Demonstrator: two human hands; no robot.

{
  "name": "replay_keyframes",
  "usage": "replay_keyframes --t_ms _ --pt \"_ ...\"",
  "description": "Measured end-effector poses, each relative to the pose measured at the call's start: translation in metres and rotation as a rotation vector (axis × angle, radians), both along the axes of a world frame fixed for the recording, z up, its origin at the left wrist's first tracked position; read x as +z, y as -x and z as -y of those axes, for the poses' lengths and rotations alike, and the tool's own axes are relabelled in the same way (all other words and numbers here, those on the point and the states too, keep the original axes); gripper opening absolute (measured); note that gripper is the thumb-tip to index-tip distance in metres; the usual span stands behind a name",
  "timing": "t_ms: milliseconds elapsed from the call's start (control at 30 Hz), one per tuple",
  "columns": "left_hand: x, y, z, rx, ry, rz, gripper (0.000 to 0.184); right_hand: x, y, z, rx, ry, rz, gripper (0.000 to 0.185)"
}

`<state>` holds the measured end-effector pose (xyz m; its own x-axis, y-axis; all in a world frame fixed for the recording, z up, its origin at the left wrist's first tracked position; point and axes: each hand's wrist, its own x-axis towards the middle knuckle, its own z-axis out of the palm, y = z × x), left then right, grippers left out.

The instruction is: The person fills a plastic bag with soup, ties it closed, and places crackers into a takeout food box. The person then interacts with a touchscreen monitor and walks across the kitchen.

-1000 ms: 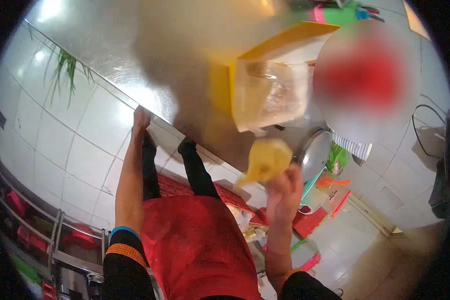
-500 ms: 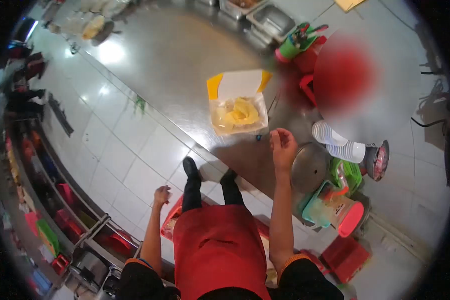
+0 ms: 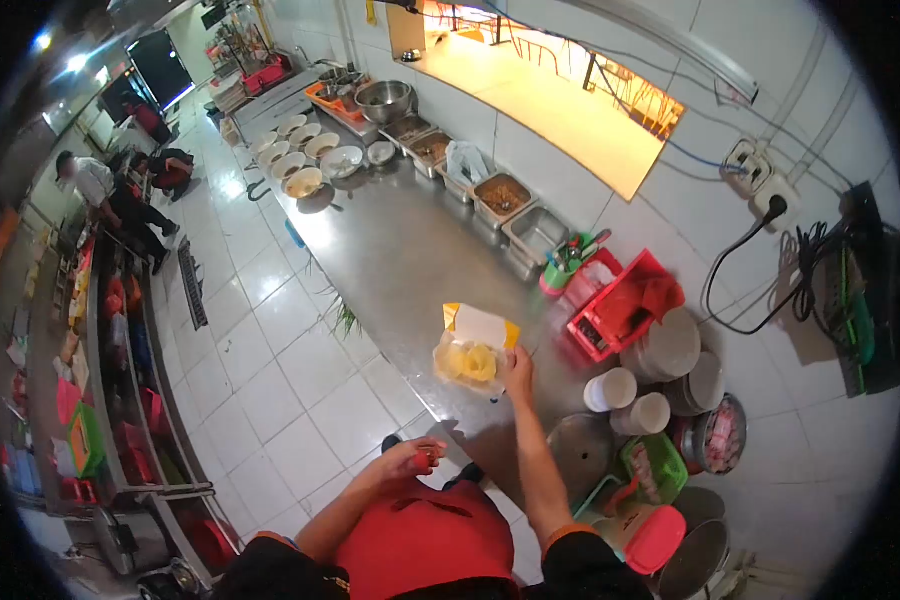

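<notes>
An open paper food box (image 3: 480, 325), white inside with yellow side flaps, sits on the steel table. Crumpled pale-yellow paper or wrap (image 3: 470, 363) lies inside it; what is under that is hidden. At the box's right edge, my right hand (image 3: 517, 375) has its fingers closed on the side by the yellow flap. My left hand (image 3: 410, 460) is in front of my red apron (image 3: 425, 540), fingers curled inward. A patch of red shows between those fingers; whether it is a held thing or the apron I cannot make out.
Beyond the box are a green utensil cup (image 3: 560, 272), a red basket (image 3: 625, 305) and steel food pans (image 3: 500, 197). White cups (image 3: 610, 390), a round metal lid (image 3: 582, 450) and a pink-lidded container (image 3: 656, 540) stand at right. Several bowls (image 3: 303, 183) line the far end.
My view has tilted up. My right hand has moved onto the box's right edge. My left hand has risen from my side to the front of the apron.
</notes>
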<state>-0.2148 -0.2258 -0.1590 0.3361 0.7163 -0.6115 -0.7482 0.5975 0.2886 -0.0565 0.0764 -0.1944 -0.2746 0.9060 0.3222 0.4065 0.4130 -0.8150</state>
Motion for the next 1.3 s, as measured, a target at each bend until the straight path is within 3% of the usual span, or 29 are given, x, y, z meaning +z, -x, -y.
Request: replay_keyframes --t_ms 67,200,233,267,300,400,467,533,667,733,767,800,833,867,933,1000,1067,1100,1167,1233,1267,1300 --pt "0.009 0.010 -0.011 -0.004 0.041 0.040 0.030 0.010 0.001 0.018 -0.092 -0.116 -0.103 0.016" --pt "0.019 0.069 -0.053 -0.033 0.088 -0.063 0.032 0.003 -0.008 0.038 -0.215 0.024 -0.243 0.022" --pt "0.018 0.086 -0.065 -0.050 0.072 -0.080 0.030 -0.018 -0.015 0.037 -0.272 0.039 -0.154 0.022" --pt "0.044 0.099 -0.074 -0.008 -0.128 -0.185 0.027 -0.036 -0.018 0.033 -0.330 0.059 -0.063 0.022" --pt "0.057 0.115 -0.092 -0.013 -0.137 -0.187 0.027 -0.030 -0.012 0.030 -0.357 0.083 -0.130 0.023" --pt "0.068 0.167 -0.155 -0.005 -0.064 -0.513 0.027 -0.032 0.002 0.009 -0.393 0.167 -0.223 0.026" --pt "0.067 0.204 -0.199 0.043 -0.101 -0.557 0.026 -0.030 0.012 -0.020 -0.444 0.215 -0.072 0.026" --pt "0.068 0.245 -0.241 0.076 -0.128 -0.596 0.027 0.029 0.052 -0.046 -0.523 0.233 -0.341 0.023" --pt "0.104 0.318 -0.346 0.056 -0.104 -0.658 0.032 0.043 0.082 -0.148 -0.402 0.262 -0.465 0.024" --pt "0.092 0.344 -0.378 0.067 -0.121 -0.687 0.033 0.103 0.127 -0.201 -0.497 0.105 -0.463 0.019" --pt "0.071 0.363 -0.402 0.087 -0.277 -0.544 0.023 0.139 0.148 -0.223 -0.506 0.111 -0.514 0.018" --pt "0.057 0.378 -0.420 0.107 -0.431 -0.402 0.036 0.168 0.169 -0.244 -0.513 0.120 -0.566 0.018" --pt "0.068 0.384 -0.431 0.117 -0.430 -0.399 0.036 0.180 0.181 -0.272 -0.466 0.113 -0.637 0.019" --pt "0.093 0.385 -0.443 0.169 -0.438 -0.487 0.038 0.192 0.186 -0.300 -0.421 0.109 -0.706 0.019" --pt "0.141 0.384 -0.471 0.220 -0.442 -0.569 0.041 0.222 0.204 -0.356 -0.540 0.073 -0.576 0.017" --pt "0.174 0.380 -0.505 0.350 -0.232 -0.703 0.033 0.225 0.200 -0.422 -0.603 0.117 -0.464 0.020" --pt "0.113 0.378 -0.577 0.353 -0.412 -0.870 0.058 0.250 0.227 -0.459 -0.638 0.140 -0.499 0.021" --pt "0.128 0.378 -0.596 0.392 -0.535 -1.029 0.060 0.259 0.236 -0.474 -0.679 0.173 -0.542 0.022" --pt "0.149 0.373 -0.651 0.474 -0.666 -1.262 0.061 0.237 0.232 -0.517 -0.650 0.054 -0.419 0.030" --pt "0.165 0.359 -0.711 0.524 -0.680 -1.324 0.059 0.216 0.228 -0.551 -0.704 -0.022 -0.123 0.033" --pt "0.184 0.353 -0.731 0.599 -0.729 -1.417 0.057 0.201 0.214 -0.560 -0.609 -0.234 0.135 0.034" --pt "0.201 0.352 -0.750 0.679 -0.780 -1.508 0.055 0.204 0.230 -0.558 -0.598 -0.108 -0.200 0.036"
